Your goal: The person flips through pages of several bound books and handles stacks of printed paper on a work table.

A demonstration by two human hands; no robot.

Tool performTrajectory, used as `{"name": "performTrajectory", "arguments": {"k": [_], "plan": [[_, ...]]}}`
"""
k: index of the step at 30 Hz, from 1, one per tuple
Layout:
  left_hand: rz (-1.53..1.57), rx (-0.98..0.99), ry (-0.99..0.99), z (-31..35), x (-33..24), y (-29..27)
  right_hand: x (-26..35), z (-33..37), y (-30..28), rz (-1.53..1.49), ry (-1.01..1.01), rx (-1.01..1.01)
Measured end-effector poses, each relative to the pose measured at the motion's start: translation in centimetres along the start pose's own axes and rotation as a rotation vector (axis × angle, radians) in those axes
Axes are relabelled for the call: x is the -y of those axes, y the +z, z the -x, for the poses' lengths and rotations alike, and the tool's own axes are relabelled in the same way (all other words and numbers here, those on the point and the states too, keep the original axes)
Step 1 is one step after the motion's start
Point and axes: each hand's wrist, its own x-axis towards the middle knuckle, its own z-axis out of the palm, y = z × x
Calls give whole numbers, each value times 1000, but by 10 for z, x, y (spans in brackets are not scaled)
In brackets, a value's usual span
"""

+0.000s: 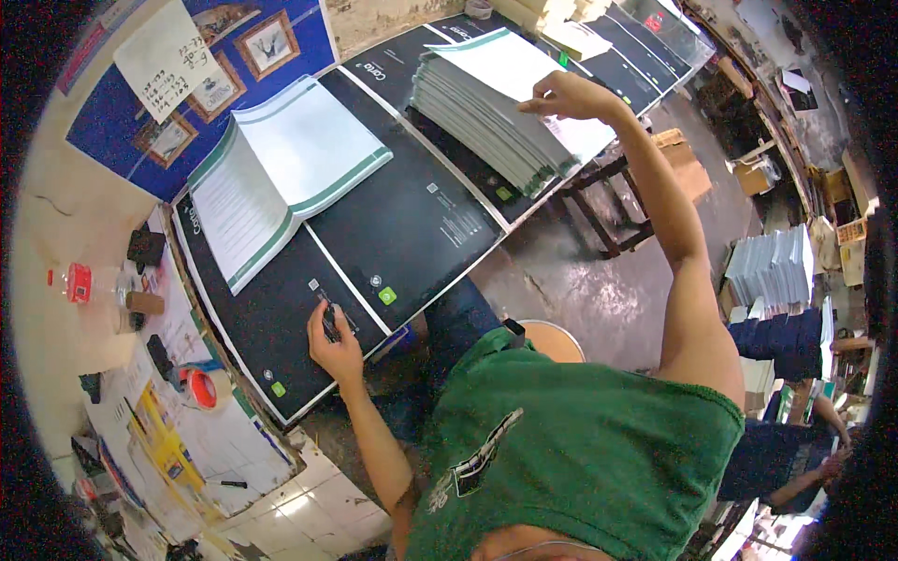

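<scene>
Sheet stack point(482, 122): lying on the counter point(398, 229), running lengthwise roughly from half past ten to half past four. Sitting nearer the right hand point(569, 96), at nine o'clock from it, and well apart from the left hand point(335, 350), at one o'clock. Holding the right hand bent over the top sheet point(488, 64); cannot tell whether pinching it. Holding the left hand loosely parted over the counter, grasping nothing visible. Showing an open booklet point(313, 145) at the left hand's half past eleven.

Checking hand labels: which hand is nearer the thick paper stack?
Right: right hand is over the thick paper stack; left hand is farther off, at the near edge of the black tabletop.
</scene>
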Motion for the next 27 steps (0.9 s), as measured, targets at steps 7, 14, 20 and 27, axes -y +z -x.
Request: {"name": "performTrajectory", "arguments": {"k": [7, 14, 20, 27], "plan": [[21, 8, -2, 0, -3, 0, -7, -3, 3, 8, -32, -7], [5, 18, -5, 0, -1, -2, -7, -1, 6, -85, -25, -72], [229, -41, -172, -3, -1, 7, 22, 15, 26, 264, -98, -332], [1128, 696, -248, -85, -210, 84, 31, 23, 20, 14, -241, -289]]}}
